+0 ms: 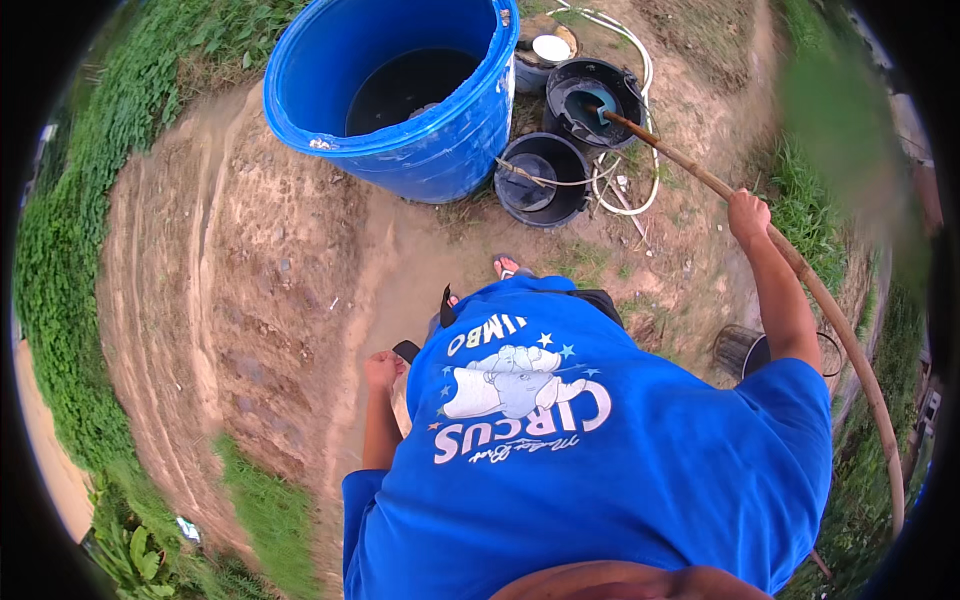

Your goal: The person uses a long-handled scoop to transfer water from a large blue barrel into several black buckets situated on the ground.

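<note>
My right hand is wrapped round the long wooden handle of a hoe-like tool, which runs back past my right side. Its blue-grey metal head sits inside a black bucket ahead of me. Low on my left, my left hand is closed at a small flat black object; too little of it shows to tell its kind. A second black bucket, with a bail handle and something dark inside, stands just nearer than the first.
A big blue tub with dark liquid in its bottom stands ahead, left of the buckets. Behind them is a container with a white round thing on top. A pale hose loops on the right. Another dark bucket lies near my right side.
</note>
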`<state>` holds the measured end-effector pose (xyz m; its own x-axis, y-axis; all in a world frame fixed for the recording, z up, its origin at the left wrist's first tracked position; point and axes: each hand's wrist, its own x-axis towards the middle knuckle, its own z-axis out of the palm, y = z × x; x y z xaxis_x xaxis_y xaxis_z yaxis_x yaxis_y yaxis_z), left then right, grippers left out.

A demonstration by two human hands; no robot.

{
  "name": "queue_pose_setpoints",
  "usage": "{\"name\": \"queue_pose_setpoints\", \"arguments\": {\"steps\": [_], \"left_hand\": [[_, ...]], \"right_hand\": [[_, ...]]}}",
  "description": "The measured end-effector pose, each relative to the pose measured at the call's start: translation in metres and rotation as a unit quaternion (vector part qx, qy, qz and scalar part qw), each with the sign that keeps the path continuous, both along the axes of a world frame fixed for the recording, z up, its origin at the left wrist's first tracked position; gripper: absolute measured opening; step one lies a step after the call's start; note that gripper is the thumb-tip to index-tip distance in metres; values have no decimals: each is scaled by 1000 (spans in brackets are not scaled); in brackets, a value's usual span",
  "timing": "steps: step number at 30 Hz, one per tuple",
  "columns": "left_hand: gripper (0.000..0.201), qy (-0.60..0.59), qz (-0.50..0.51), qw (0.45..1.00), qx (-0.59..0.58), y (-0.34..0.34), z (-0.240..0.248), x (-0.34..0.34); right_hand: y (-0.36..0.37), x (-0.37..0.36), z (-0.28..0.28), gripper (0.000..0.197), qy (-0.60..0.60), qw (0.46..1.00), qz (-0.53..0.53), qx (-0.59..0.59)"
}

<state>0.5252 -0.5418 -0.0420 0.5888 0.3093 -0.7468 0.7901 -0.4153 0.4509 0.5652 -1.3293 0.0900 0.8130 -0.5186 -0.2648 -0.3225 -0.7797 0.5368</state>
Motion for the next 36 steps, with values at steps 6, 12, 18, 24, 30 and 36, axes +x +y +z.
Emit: {"name": "queue_pose_setpoints", "arguments": {"steps": [6,12,18,24,30,36], "left_hand": [[17,-21,-22,1000,-4,-12,-6,10],[16,-41,11,992,-116,-7,-48,29],[17,-16,-99,992,-72,-43,-44,90],[19,-38,-243,967,-70,-130,-44,162],[23,-105,-375,916,-98,-245,-52,184],[24,-123,-430,885,-129,-296,-51,151]], "right_hand": [[17,-40,-5,32,-56,809,-423,404],[50,-112,-1,32,-147,671,-508,519],[74,-182,29,30,-184,686,-491,505],[72,-244,97,18,-171,769,-424,447],[45,-292,161,16,-133,857,-349,355],[28,-291,208,19,-62,918,-248,304]]}}
